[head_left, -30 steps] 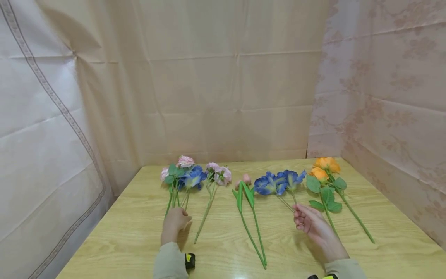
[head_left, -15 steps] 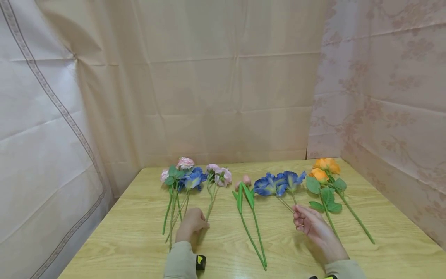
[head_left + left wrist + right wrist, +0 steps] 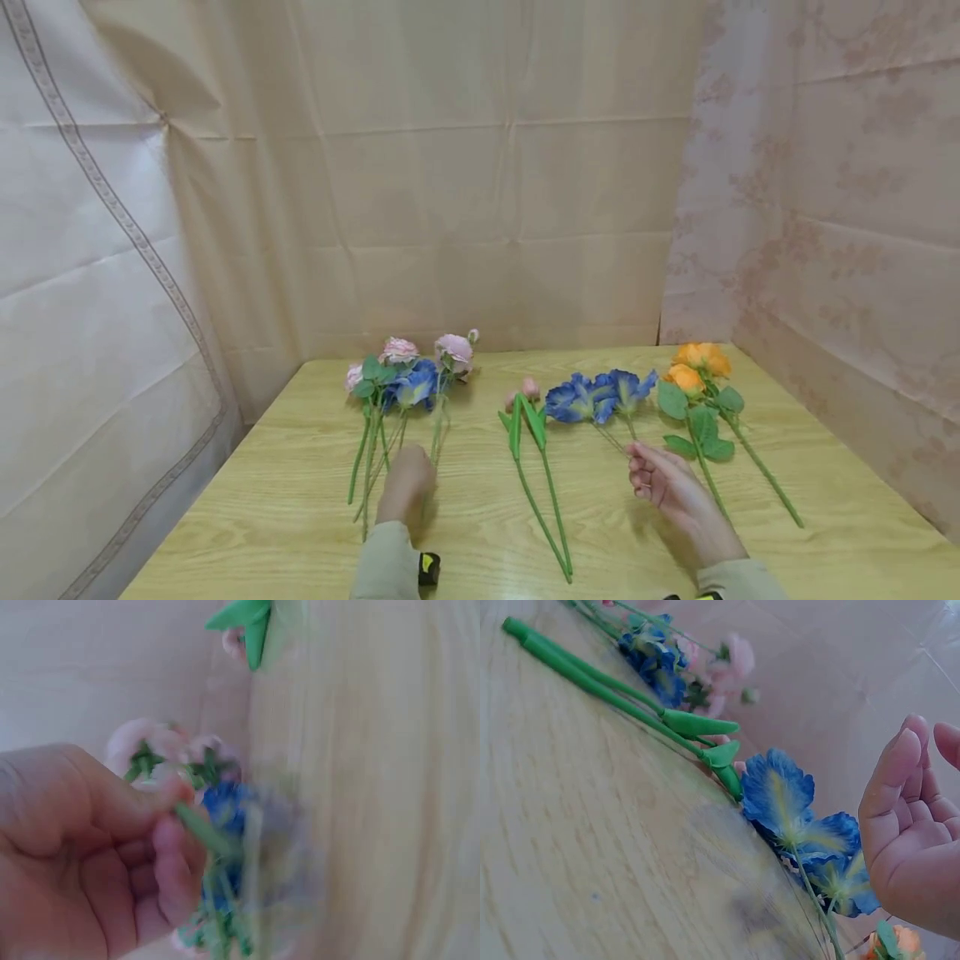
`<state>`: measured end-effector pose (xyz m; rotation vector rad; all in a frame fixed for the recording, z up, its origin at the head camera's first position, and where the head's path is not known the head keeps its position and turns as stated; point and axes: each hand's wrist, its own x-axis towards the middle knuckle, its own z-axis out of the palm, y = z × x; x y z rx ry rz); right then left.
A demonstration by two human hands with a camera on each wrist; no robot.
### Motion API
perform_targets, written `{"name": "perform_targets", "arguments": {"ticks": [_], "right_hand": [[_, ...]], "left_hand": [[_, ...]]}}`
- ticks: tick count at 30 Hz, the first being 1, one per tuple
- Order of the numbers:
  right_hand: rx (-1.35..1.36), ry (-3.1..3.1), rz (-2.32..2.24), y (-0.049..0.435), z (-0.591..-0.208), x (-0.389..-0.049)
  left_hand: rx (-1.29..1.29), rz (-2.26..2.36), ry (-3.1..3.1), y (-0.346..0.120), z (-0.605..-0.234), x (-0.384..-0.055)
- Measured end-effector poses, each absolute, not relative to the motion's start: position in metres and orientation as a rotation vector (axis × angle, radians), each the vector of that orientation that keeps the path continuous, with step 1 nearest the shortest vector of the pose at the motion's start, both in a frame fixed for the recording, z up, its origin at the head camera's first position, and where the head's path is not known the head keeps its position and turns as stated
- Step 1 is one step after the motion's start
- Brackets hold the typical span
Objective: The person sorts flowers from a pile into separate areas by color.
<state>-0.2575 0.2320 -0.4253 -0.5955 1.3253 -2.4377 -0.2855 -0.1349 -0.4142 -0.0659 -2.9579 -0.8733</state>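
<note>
In the head view my left hand [image 3: 407, 483] pinches the stem of a pink flower [image 3: 454, 352] with a small bud, raised off the table. The left wrist view shows the green stem [image 3: 206, 832] between thumb and fingertip, slightly blurred. Close on its left lies a mixed bunch with a pink-and-white flower [image 3: 400, 350] and a blue flower [image 3: 414, 387]. My right hand [image 3: 678, 497] hovers beside the stems of two blue flowers [image 3: 600, 396], fingers loosely curled. Nothing shows between those fingers in the right wrist view.
Two pink tulips with green leaves [image 3: 536, 421] lie mid-table. Orange roses [image 3: 701, 358] rest at the right, their stems passing close to my right hand. Beige cloth [image 3: 480, 208] hangs behind the wooden table [image 3: 247, 517], with patterned cloth [image 3: 847, 250] along the right.
My left hand went from the left bunch's stems rightward to the pink flower, took its stem and lifted it, shifting slightly left. My right hand has stayed almost still.
</note>
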Motion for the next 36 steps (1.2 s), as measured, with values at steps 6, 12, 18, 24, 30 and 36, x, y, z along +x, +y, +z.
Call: {"name": "perform_targets", "arguments": {"ticks": [6,12,18,24,30,36], "right_hand": [[-0.642,1.232,-2.423,0.235,-0.423,-0.261],[-0.645,1.291,-2.389,0.220,-0.407,-0.251],[-0.702,1.373,-2.340,0.191,-0.378,-0.239],[-0.728,1.794,-2.148,0.151,-0.364,-0.228],[-0.855,1.994,-1.934,0.113,-0.363,-0.217],[-0.872,2.058,-1.943,0.097,-0.362,-0.209]], "left_hand": [[-0.115,-1.063,-2.757,-0.138,-0.400,-0.273],[-0.233,-1.232,-2.622,-0.131,-0.383,-0.259],[-0.352,-1.397,-2.484,-0.116,-0.368,-0.243],[-0.530,-1.521,-2.417,-0.100,-0.358,-0.228],[-0.772,-1.632,-2.386,-0.084,-0.353,-0.217],[-0.851,-1.668,-2.415,-0.076,-0.353,-0.210]]}}
